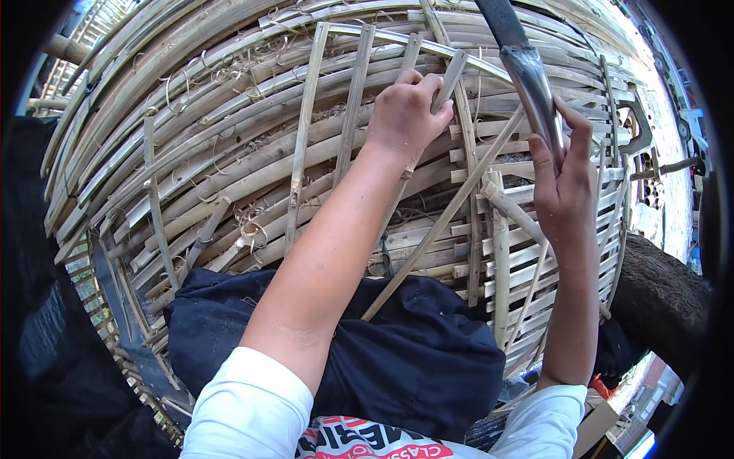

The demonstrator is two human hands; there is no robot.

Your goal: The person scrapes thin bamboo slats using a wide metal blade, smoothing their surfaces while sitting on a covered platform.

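My left hand is closed around a narrow bamboo slat, whose upper end sticks out past my fingers. Several similar slats stand side by side to its left, under a thin bamboo strip that crosses their upper ends. In my right hand is a machete-like tool, with a shiny metal lower part and a dark upper part running out of the top of the view. My fingers wrap its shiny end. A long thin bamboo strip slants between my two arms down to the dark cloth over my lap.
Bamboo slats form a wide platform around me, with curled shavings scattered on it. Dark cloth covers my lap. A thick log lies at the right. Beyond the platform's right edge stands a C-shaped metal clamp or frame.
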